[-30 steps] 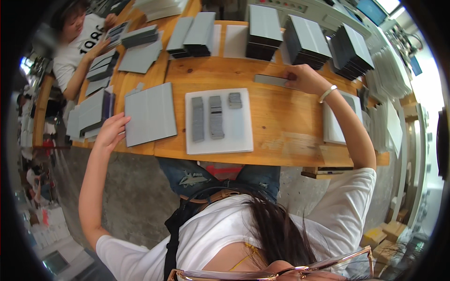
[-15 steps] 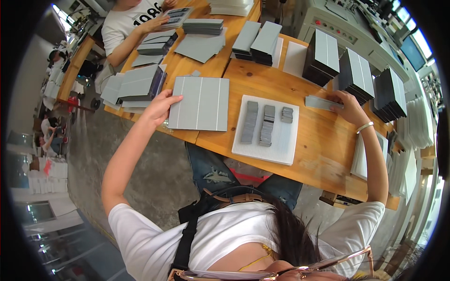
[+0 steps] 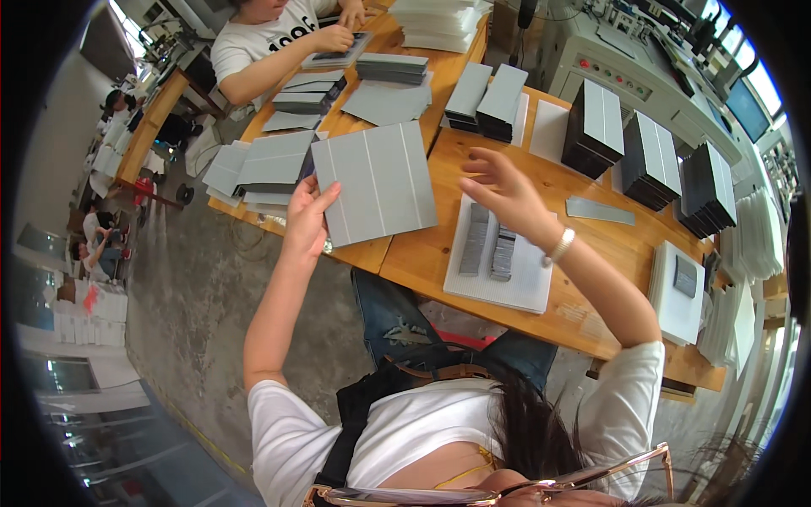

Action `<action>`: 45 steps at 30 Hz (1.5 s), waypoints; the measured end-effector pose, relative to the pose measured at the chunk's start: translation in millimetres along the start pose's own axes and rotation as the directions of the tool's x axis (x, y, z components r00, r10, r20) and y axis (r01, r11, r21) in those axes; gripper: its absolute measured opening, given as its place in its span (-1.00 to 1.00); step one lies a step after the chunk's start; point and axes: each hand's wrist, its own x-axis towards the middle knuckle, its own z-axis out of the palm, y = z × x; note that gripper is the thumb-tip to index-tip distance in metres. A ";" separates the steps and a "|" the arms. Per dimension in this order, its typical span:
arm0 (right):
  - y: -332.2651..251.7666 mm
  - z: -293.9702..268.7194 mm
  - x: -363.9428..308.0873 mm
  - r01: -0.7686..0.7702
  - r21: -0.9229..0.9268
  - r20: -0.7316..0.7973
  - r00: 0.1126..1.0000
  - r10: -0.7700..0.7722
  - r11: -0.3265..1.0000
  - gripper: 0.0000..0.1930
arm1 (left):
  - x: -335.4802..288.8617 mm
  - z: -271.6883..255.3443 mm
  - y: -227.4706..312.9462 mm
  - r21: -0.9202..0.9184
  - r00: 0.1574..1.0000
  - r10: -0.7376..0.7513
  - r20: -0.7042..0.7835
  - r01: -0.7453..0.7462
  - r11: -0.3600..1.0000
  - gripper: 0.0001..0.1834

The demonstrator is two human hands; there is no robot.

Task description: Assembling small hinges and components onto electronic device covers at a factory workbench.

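Note:
My left hand (image 3: 307, 221) grips the left edge of a square grey solar cell (image 3: 376, 186), thumb on its face. Pale lines run across the cell, and it is tilted over the wooden table. To its right my right hand (image 3: 513, 201) hangs in the air, fingers apart and holding nothing. Under that hand lies a white ribbed board (image 3: 528, 291) with rows of small grey pieces (image 3: 475, 245), partly hidden by the hand. Farther right, a single narrow grey strip (image 3: 600, 210) rests on the table.
Tall stacks of cut cells (image 3: 652, 156) line the right side, near a white board pile (image 3: 673, 317). More stacks (image 3: 503, 101) stand at the far side, others (image 3: 274, 160) at the left. A co-worker (image 3: 287, 51) handles pieces at the far left. A machine (image 3: 608, 72) stands behind.
My right hand has let go of the narrow strip at the right and moved left toward the solar cell. My left hand has raised and turned the cell.

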 end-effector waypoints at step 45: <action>46.4 -60.3 -72.8 0.155 0.917 -0.282 0.904 0.321 0.368 -0.68 | 53.7 112.0 126.8 0.202 0.870 0.363 0.334 -0.442 0.874 -0.71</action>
